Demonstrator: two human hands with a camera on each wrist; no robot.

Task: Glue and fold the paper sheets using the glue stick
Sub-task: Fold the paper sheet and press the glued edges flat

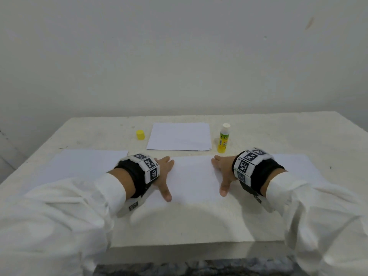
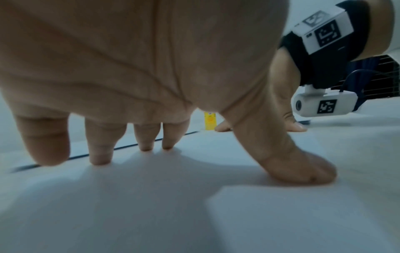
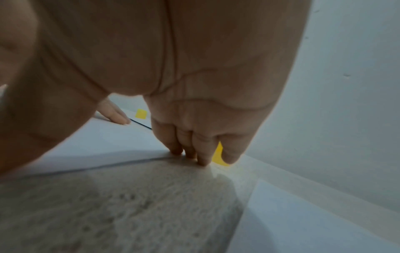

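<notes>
**Both hands flat on the middle sheet**

The left hand [image 1: 163,172] lies spread, fingers straight, thumb stretched toward the person, pressing down on the left part of the middle sheet [image 1: 193,176]. The right hand [image 1: 223,172] mirrors it on the right part of that sheet, fingers straight, tips at the far edge; neither hand grasps anything. Both wrists carry black bands with white blocks printed in black-and-white square codes [image 1: 149,163].

The middle sheet is plain white and lies flat on the table [image 1: 95,132]. Another white sheet [image 1: 79,162] lies to its left, and a third [image 1: 298,166] shows to its right past the right wrist. A smaller white sheet [image 1: 179,136] lies beyond them, apart.

The glue stick [image 1: 223,138] stands upright just right of that far sheet, uncapped, white tip up, yellow-and-green label too small to read. Its yellow cap [image 1: 140,134] sits left of the far sheet.
</notes>
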